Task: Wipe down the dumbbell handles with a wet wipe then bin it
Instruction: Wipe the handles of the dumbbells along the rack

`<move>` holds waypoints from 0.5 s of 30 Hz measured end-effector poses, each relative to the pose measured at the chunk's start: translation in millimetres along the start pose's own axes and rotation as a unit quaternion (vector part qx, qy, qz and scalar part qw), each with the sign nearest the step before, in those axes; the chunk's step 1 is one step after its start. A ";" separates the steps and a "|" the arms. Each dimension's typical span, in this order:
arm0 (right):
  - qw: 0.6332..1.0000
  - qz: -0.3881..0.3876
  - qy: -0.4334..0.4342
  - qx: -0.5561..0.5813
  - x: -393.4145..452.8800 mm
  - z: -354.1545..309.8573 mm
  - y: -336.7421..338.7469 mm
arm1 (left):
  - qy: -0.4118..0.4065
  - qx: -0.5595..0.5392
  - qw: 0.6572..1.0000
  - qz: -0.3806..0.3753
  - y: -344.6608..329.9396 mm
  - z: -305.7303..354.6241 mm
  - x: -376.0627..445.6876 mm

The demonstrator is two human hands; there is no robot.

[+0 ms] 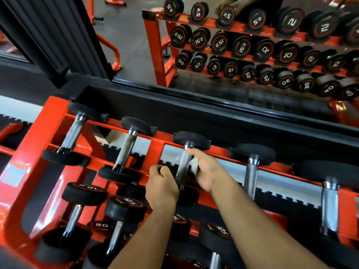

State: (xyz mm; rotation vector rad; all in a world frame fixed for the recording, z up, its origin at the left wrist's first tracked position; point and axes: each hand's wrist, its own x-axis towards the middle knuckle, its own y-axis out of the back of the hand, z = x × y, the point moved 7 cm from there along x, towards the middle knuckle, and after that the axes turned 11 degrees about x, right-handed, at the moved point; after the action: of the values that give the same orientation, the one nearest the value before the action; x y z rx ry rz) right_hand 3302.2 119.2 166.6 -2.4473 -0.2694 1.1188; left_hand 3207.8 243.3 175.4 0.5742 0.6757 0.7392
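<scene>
Two bare hands are working at the third dumbbell on the top tier of an orange steel rack, a wet wipe wrapped at its handle.

The orange steel rack (153, 150) is running from the left edge to the lower right of the frame, its back rail sitting tight against a black padded ledge and a wall mirror (213, 55) across the upper half; open gaps are showing between neighbouring handles. The right hand (206, 169) is curling around the knurled chrome handle (183, 166) at centre frame, pinching the thin white wet wipe (194, 164) against it. The left hand (162, 183) is sitting just left of that handle, fingers curled inward; whether it is gripping anything I cannot tell. The rack's lower tiers at lower left are cradling more black rubber-ended dumbbells (124, 208).
</scene>
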 end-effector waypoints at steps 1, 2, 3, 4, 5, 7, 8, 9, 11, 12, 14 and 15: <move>1.000 0.005 0.002 0.008 0.4 -0.5 0.4 | 0.001 0.001 1.000 0.000 -0.5 0.4 -0.3; 1.000 0.020 0.006 0.015 1.9 -1.4 -0.5 | 0.001 0.007 1.000 0.000 -1.0 0.8 -1.0; 0.999 0.035 0.007 0.021 4.3 -2.9 -4.1 | 0.000 0.010 1.000 0.002 -1.3 1.0 -1.1; 0.999 0.047 0.001 0.018 6.4 -4.3 -8.7 | -0.001 0.009 1.000 0.002 -1.2 1.3 -1.6; 0.999 0.049 -0.009 0.014 9.1 -4.9 -15.5 | 0.000 0.007 1.000 0.001 -0.9 1.0 -1.6; 0.999 0.037 -0.019 0.026 14.8 -5.3 -22.7 | 0.001 0.005 1.000 -0.003 -0.8 0.5 -1.3; 0.999 0.028 -0.026 0.039 15.0 -4.8 -23.0 | 0.001 0.004 1.000 -0.004 -0.5 0.2 -1.0; 0.998 0.021 -0.028 0.051 13.0 -4.4 -20.7 | 0.001 0.005 1.000 -0.005 -0.5 0.3 -0.9; 0.997 0.021 -0.012 0.069 8.7 -1.7 -9.1 | 0.005 0.007 1.000 -0.003 -0.2 -1.0 -0.6; 0.997 0.026 -0.001 0.068 6.5 -1.0 -5.5 | 0.007 0.007 1.000 -0.003 0.4 -1.0 -0.5; 0.998 0.057 0.009 0.029 9.8 -1.5 -3.0 | 0.006 0.013 1.000 -0.005 0.1 1.3 -1.6; 0.997 0.072 0.002 0.006 13.7 -1.7 -6.4 | 0.005 0.015 1.000 -0.005 -0.2 1.0 -1.2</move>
State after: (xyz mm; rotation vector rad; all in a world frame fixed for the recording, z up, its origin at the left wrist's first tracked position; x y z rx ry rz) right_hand 3312.4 129.1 161.3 -2.4919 -0.0863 1.1702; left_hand 3207.8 242.1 176.4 0.5934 0.6999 0.7236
